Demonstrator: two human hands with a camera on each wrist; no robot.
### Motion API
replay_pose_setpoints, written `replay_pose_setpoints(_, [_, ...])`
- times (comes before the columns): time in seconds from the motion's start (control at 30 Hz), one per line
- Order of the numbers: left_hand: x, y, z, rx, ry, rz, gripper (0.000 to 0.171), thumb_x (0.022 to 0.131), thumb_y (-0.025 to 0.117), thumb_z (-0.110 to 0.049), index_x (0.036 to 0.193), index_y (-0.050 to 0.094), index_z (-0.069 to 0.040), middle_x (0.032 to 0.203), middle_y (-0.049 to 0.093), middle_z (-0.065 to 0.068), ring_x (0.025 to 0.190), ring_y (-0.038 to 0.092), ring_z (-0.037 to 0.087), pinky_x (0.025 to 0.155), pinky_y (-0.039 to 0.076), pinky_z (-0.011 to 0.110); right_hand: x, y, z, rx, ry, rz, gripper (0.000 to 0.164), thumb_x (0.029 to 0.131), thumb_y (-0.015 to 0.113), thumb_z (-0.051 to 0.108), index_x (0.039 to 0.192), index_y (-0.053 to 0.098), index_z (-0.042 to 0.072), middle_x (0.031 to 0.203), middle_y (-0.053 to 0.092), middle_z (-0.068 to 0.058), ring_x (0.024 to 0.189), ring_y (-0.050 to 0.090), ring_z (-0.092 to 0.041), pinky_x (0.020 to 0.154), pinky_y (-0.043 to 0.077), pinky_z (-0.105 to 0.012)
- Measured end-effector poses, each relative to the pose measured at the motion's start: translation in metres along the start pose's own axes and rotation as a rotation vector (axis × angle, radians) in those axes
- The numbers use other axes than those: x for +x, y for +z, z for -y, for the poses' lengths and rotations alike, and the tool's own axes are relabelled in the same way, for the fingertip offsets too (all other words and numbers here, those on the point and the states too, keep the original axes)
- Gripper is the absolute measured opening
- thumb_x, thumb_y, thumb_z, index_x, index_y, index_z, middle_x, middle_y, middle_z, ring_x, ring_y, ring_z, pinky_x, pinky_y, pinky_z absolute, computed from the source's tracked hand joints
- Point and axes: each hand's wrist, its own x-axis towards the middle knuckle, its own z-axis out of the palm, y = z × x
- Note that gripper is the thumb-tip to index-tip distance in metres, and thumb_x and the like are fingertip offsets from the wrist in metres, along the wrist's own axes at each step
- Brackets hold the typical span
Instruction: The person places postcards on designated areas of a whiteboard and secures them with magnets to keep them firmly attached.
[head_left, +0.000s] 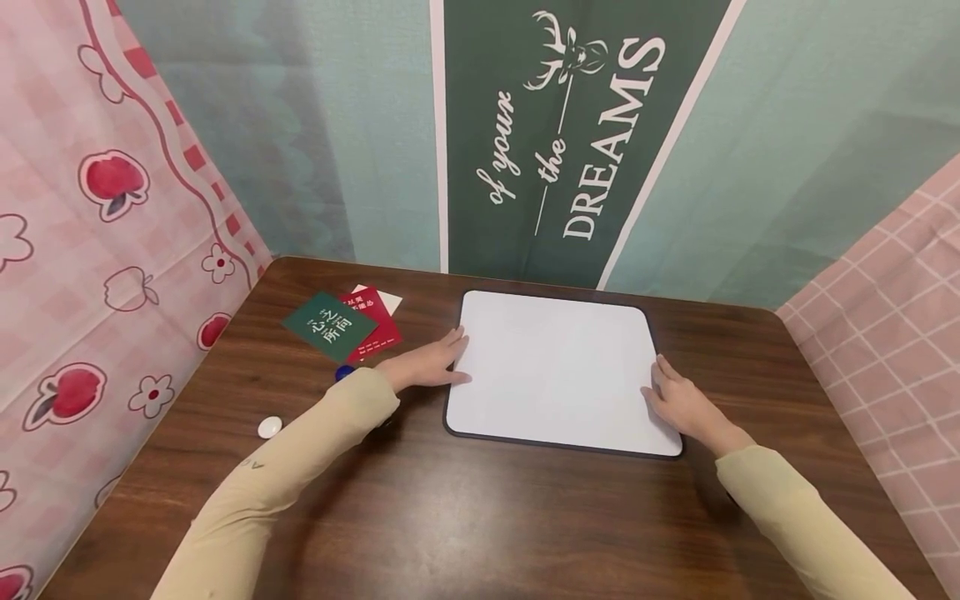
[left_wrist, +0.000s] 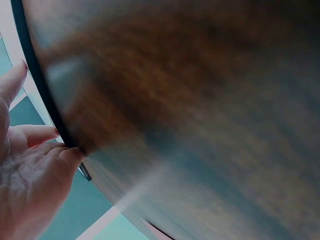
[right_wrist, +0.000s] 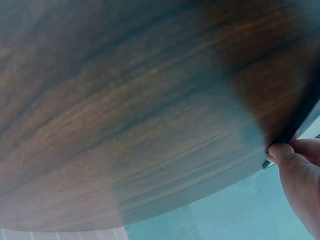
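Observation:
A white board with a thin black rim, like a whiteboard (head_left: 555, 371), lies flat in the middle of the table in the head view. My left hand (head_left: 427, 364) holds its left edge, thumb over the white face and fingers along the rim. On the opposite edge, my right hand (head_left: 688, 408) grips in a similar way, thumb on top. Both wrist views show fingertips against the black rim. Whether the board is raised slightly off the table cannot be told.
Left of the board lie a green card (head_left: 330, 327), a red card (head_left: 384, 321) and a white piece beneath them. A blue round thing (head_left: 344, 372) peeks out behind the left sleeve. A white disc (head_left: 270, 427) sits on the brown table (head_left: 450, 525). Curtains surround the table.

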Motion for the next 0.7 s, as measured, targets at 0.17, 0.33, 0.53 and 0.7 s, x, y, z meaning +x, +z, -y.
replay_pose_setpoints(0.17, [-0.007,0.001,0.0,-0.028,0.012,0.004,0.083,0.088,0.058,-0.043,0.146,0.016,-0.001,0.153,0.007,0.016,0.14,0.006,0.026,0.108,0.023,0.039,-0.004,0.001,0.002,0.0,0.001,0.01,0.06,0.096,0.043,0.022,0.133,0.023,-0.021,0.141,0.012,-0.039,0.125,0.023,-0.054,0.099,0.024,-0.059])
replay_pose_setpoints(0.33, [-0.011,0.005,0.001,0.0,0.008,0.0,0.083,0.087,0.059,-0.044,0.146,0.017,-0.003,0.153,0.008,0.015,0.14,0.008,0.025,0.106,0.026,0.037,-0.009,0.001,0.004,-0.002,-0.018,0.001,0.059,0.095,0.044,0.02,0.133,0.025,-0.021,0.14,0.014,-0.04,0.124,0.024,-0.054,0.098,0.025,-0.06])
replay_pose_setpoints(0.53, [-0.017,0.009,0.001,0.003,-0.002,-0.005,0.083,0.086,0.06,-0.043,0.147,0.017,-0.006,0.153,0.009,0.013,0.14,0.009,0.024,0.105,0.028,0.036,-0.014,0.003,0.006,-0.009,-0.032,-0.014,0.058,0.095,0.045,0.019,0.132,0.026,-0.021,0.14,0.015,-0.039,0.124,0.026,-0.053,0.097,0.026,-0.059])
replay_pose_setpoints(0.7, [-0.022,0.01,0.001,-0.001,0.0,0.002,0.083,0.087,0.059,-0.044,0.147,0.017,-0.005,0.153,0.009,0.013,0.14,0.008,0.024,0.106,0.027,0.037,-0.016,0.005,0.007,-0.014,-0.042,-0.028,0.058,0.095,0.046,0.02,0.132,0.027,-0.021,0.139,0.017,-0.04,0.123,0.027,-0.053,0.096,0.029,-0.059])
